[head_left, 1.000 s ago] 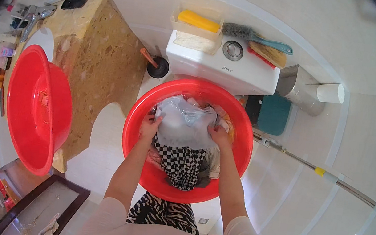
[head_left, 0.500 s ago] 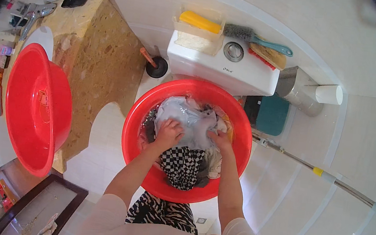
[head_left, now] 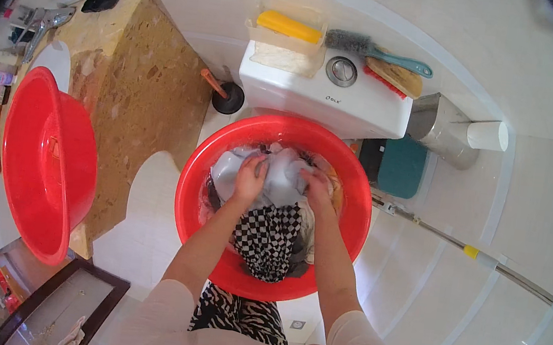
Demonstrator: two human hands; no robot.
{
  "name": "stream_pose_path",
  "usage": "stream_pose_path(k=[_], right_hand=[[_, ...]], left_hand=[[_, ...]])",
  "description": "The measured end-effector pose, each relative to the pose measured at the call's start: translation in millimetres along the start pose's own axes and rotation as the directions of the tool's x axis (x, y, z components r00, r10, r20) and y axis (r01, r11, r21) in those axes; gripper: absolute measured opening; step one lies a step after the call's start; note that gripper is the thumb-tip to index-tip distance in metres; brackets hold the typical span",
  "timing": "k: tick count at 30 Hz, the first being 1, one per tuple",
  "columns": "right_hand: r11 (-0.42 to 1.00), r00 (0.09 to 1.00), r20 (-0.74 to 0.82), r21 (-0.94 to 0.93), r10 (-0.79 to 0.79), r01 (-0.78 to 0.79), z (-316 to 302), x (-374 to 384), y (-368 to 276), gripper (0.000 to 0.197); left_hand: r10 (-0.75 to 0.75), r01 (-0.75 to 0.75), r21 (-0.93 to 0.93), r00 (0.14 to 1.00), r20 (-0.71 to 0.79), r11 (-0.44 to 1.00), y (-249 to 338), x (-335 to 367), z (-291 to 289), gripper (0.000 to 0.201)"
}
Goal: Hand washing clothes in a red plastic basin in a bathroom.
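your left hand (head_left: 250,179) now in from the left edge of the pale cloth (head_left: 283,173), your right hand (head_left: 316,188) slightly farther up, gap between them narrower, pale cloth, earlier spread, now bunched, more checkered cloth (head_left: 268,238) bared at top

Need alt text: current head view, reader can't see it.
A person's left hand and right hand touch pale cloth in a round red tub, beside black-and-white checkered fabric. Beyond it, brushes lie on a white tank; another red basin sits at left.
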State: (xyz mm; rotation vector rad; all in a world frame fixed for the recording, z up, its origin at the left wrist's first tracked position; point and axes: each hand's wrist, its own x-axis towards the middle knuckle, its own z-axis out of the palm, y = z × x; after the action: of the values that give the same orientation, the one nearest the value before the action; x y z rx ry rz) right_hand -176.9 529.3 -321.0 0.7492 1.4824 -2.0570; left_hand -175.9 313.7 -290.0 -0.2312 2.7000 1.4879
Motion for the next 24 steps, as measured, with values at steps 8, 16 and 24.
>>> stream_pose_path(k=[8, 16, 24], right_hand=[[0.937, 0.982, 0.14, 0.307, 0.126, -0.165, 46.0, 16.3, 6.4, 0.045], [0.942, 0.997, -0.061, 0.335, 0.05, -0.027, 35.0, 2.1, 8.5, 0.061], [0.738, 0.913, -0.118, -0.633, -0.391, 0.234, -12.4, 67.4, 49.1, 0.066]], left_hand=[[-0.036, 0.091, -0.211, 0.968, 0.249, 0.973, -80.8, 40.3, -2.8, 0.027], [-0.125, 0.228, -0.306, 0.939, 0.322, 0.924, -65.8, 13.6, 19.5, 0.024], [-0.256, 0.256, 0.019, 0.966, 0.028, 0.967, -33.8, 40.5, 52.2, 0.017]])
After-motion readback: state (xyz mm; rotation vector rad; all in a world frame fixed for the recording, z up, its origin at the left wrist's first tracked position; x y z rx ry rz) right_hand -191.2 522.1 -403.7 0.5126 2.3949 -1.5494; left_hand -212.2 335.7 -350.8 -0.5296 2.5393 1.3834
